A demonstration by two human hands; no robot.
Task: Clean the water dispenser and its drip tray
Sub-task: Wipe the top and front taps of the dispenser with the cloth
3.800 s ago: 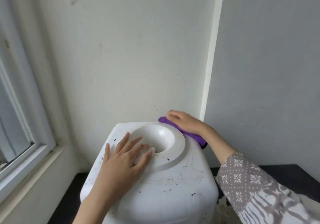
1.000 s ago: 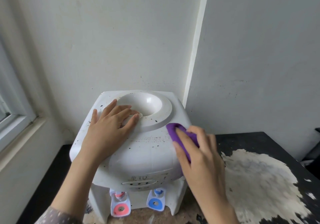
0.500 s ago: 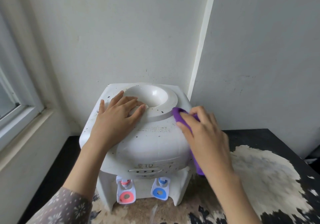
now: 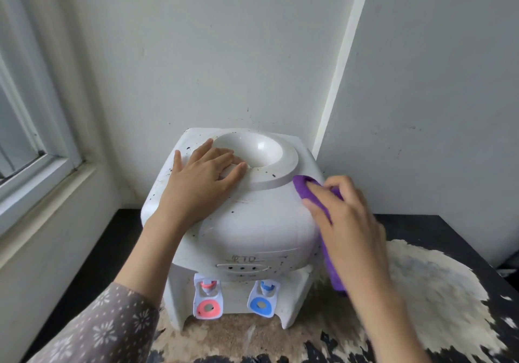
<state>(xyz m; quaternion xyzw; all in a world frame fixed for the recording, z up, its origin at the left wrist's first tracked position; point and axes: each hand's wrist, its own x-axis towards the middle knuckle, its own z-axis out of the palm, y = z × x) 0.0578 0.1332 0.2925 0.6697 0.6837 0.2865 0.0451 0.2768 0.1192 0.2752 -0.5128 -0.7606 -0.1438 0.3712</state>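
Corner: pale walls (image 4: 224,54) meet behind a dark tabletop (image 4: 421,222), with a window frame (image 4: 36,166) at 9 o'clock.
Left hand (image 4: 202,183): lies flat with fingers spread on top of the water dispenser (image 4: 252,228), fingertips touching the raised ring (image 4: 280,177) around the bottle well; it grips nothing.
Left sleeve (image 4: 92,326): grey with a small white flower print, at 7 o'clock in the view.
Right hand (image 4: 345,219): fingers curled round a purple cloth (image 4: 303,188), pressing it against the dispenser's upper right shoulder, at 3 o'clock from the ring.
Purple cloth: its upper fold shows past the fingertips, just beside the ring; a long end hangs down under the palm along the dispenser's right side.
Water dispenser: white, upright in the corner against the walls, at the middle of the view; dark specks dot its top, thickest on the left side by the left hand.
Bottle well (image 4: 252,149): round, open hollow at 12 o'clock on the dispenser's top.
Taps: a red tap (image 4: 208,301) at 7 o'clock and a blue tap (image 4: 262,298) at 5 o'clock on the dispenser's front, side by side.
Drip tray: cannot be made out below the taps.
Mat (image 4: 421,292): a pale, furry, patchy covering lies on the tabletop under and to the right of the dispenser.
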